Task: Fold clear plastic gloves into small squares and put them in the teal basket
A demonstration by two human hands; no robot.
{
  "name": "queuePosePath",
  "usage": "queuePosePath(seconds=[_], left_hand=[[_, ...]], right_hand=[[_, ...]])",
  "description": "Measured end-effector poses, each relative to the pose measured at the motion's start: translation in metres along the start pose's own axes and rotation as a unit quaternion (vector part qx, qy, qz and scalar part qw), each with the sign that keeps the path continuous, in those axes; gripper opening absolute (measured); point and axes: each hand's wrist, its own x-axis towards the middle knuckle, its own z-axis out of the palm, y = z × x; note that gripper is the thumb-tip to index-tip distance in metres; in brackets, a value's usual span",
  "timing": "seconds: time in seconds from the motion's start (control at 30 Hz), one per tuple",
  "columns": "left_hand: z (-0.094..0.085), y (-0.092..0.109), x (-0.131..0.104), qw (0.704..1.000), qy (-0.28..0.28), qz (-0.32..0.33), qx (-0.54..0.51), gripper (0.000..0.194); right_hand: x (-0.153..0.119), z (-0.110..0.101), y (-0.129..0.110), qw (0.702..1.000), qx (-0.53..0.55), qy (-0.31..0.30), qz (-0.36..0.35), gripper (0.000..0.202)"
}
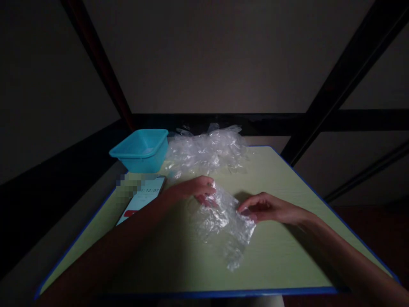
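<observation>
A crinkled clear plastic bag (220, 217) hangs between my two hands, low over the middle of the table. My left hand (204, 191) is closed on its upper left part, with the fingers curled into the film. At the right edge of the bag, my right hand (260, 207) pinches the film between thumb and fingers. The bag's lower end droops toward the near side of the table. Whether anything is inside the bag, I cannot tell.
Behind my hands lies a heap of clear plastic bags (207, 149). A turquoise basin (140, 157) stands at the back left of the blue-edged table (287, 260). A phone (143, 196) showing a timer lies by my left forearm. A wall (217, 59) rises behind.
</observation>
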Motion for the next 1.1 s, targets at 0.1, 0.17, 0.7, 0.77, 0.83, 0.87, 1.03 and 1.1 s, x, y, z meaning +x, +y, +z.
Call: queuePosePath(seconds=[0.1,0.17,0.7,0.77,0.83,0.87,1.03,1.1], left_hand=[[0.004,0.01,0.012,0.997,0.053,0.029,0.056,0.013],[0.011,0.016,0.009,0.988,0.106,0.06,0.09,0.011],[0.074,-0.042,-0.091,0.812,0.187,0.284,0.475,0.071],[0.075,-0.043,-0.089,0.801,0.206,0.302,0.474,0.067],[0.076,-0.043,-0.089,0.796,0.216,0.314,0.469,0.064],[0.076,-0.043,-0.089,0.796,0.219,0.317,0.466,0.063],[0.075,-0.043,-0.088,0.798,0.222,0.323,0.457,0.065],[0.074,-0.043,-0.089,0.803,0.218,0.319,0.453,0.068]], right_hand=[[-0.005,0.005,0.004,0.996,0.051,-0.042,0.056,0.035],[-0.01,0.012,0.009,0.991,0.106,-0.031,0.078,0.038],[-0.026,0.065,0.022,0.933,-0.282,0.217,-0.059,0.035],[-0.028,0.063,0.015,0.845,-0.458,0.248,-0.121,0.033],[-0.028,0.057,0.011,0.744,-0.593,0.251,-0.181,0.032],[-0.027,0.055,0.01,0.701,-0.638,0.242,-0.205,0.031],[-0.019,0.047,0.014,0.649,-0.689,0.163,-0.28,0.032],[-0.017,0.045,0.018,0.675,-0.663,0.155,-0.284,0.032]])
